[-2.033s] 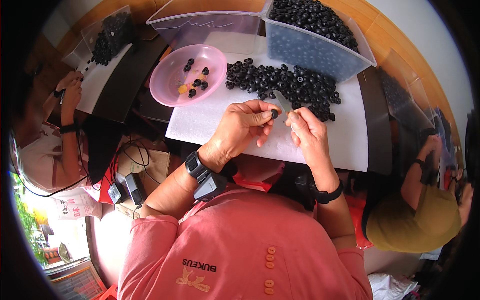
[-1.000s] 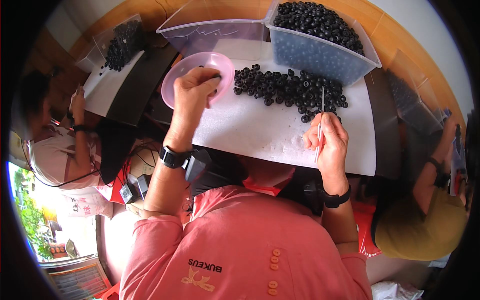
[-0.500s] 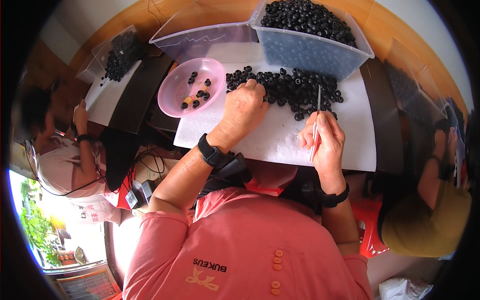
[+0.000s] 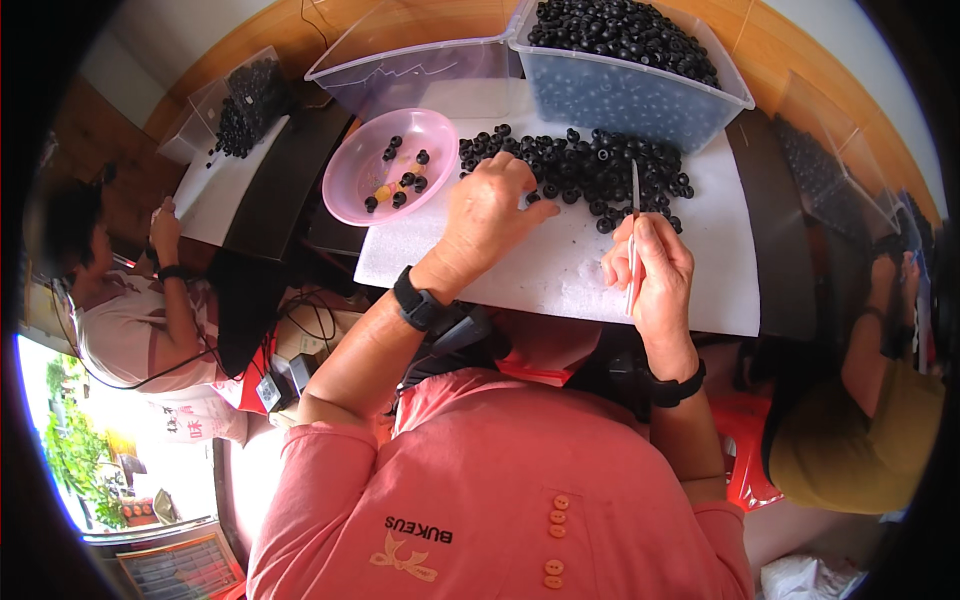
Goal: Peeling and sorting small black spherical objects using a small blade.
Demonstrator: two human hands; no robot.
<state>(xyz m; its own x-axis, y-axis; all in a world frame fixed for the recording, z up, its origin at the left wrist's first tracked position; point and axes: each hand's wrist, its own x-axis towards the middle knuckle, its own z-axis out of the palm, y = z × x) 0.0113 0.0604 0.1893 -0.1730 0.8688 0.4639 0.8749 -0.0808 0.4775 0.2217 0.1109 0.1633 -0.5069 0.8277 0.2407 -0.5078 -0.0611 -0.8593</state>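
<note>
My left hand (image 4: 488, 205) is at the near left edge of a pile of small round black parts (image 4: 620, 165), some showing a hole. Its thumb stands apart from the fingers, and nothing shows between them. In my right hand (image 4: 655, 255) is a slim, pointed, knife-like tool (image 4: 635, 185) with a pale lower end. The tool's metal tip points away from me, over the pile. Left of my left hand stands a pink bowl (image 4: 345, 195) holding several black parts and some small yellowish pieces.
A white sheet (image 4: 700, 290) lies under the pile. Behind it are a clear bin (image 4: 620, 95) heaped with black parts and another clear bin (image 4: 420, 80). A person (image 4: 150, 320) works at a table on the left; another person's arm (image 4: 870, 340) is at the right.
My left thumb has moved away from the fingers, to the right. My right hand keeps the tool at nearly the same spot. The whole view has shifted slightly.
</note>
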